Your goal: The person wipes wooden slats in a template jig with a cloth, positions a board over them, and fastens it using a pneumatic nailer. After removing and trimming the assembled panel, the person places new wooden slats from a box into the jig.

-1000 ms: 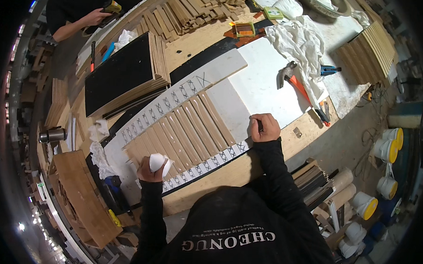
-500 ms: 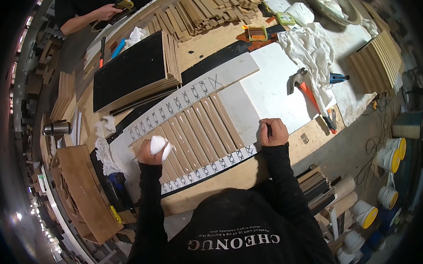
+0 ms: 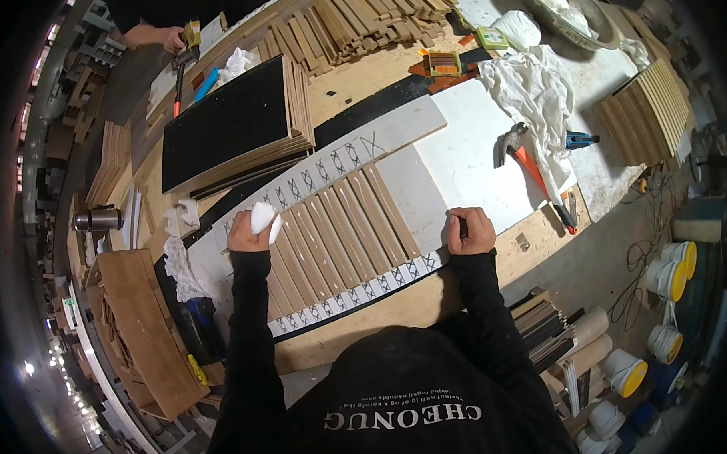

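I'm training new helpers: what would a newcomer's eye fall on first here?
The eye would likely go first to the tan strips streaked with white, side by side between two rows of inked crosses mid-picture. Next, the white object in the left hand, near the strips' left end. The orange-handled hammer, right of centre by a crumpled white cloth, also stands out.

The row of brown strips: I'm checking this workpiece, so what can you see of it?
The row of brown strips looks like wood: narrow, straight pieces lying flat, side by side, with darker lines between them. Several are streaked white along their length. The row lies between two pale bands bearing black crossed marks, and a pale panel shows beyond its right end. The left hand is at its left end; whether it touches is unclear.
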{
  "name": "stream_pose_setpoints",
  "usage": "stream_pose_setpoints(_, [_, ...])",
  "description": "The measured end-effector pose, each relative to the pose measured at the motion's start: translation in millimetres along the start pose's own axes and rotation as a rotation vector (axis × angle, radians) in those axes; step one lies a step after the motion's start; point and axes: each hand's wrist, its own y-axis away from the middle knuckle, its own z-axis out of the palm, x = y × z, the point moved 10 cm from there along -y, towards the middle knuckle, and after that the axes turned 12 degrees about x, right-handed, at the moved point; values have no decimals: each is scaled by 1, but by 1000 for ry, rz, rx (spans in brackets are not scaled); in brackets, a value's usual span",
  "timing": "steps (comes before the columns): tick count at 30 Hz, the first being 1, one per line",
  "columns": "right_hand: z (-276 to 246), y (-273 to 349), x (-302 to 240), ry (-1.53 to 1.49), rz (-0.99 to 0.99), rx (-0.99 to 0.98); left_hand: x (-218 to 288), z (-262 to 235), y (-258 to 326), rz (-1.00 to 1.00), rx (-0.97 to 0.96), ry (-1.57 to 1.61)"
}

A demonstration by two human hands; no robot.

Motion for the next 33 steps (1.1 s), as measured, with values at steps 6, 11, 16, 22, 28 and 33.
stream_pose_setpoints(6, [1,0,1,-14,3,-11,-15,-34,22,-138,173,23])
stream_pose_setpoints(11, [2,1,4,8,49,-22,-30,-40,69,-271,-42,-16])
stream_pose_setpoints(16, [3,0,1,-12,45,-24,-23,-41,103,-204,-194,-55])
stream_pose_setpoints(22, [3,1,1,-2,35,-7,-15,-42,111,-228,-227,-89])
stream_pose_setpoints(28, [4,3,3,5,12,-23,-11,-41,94,-178,-199,-131])
stream_pose_setpoints(33, [3,2,2,2,-2,4,-23,-39,85,-206,-178,-110])
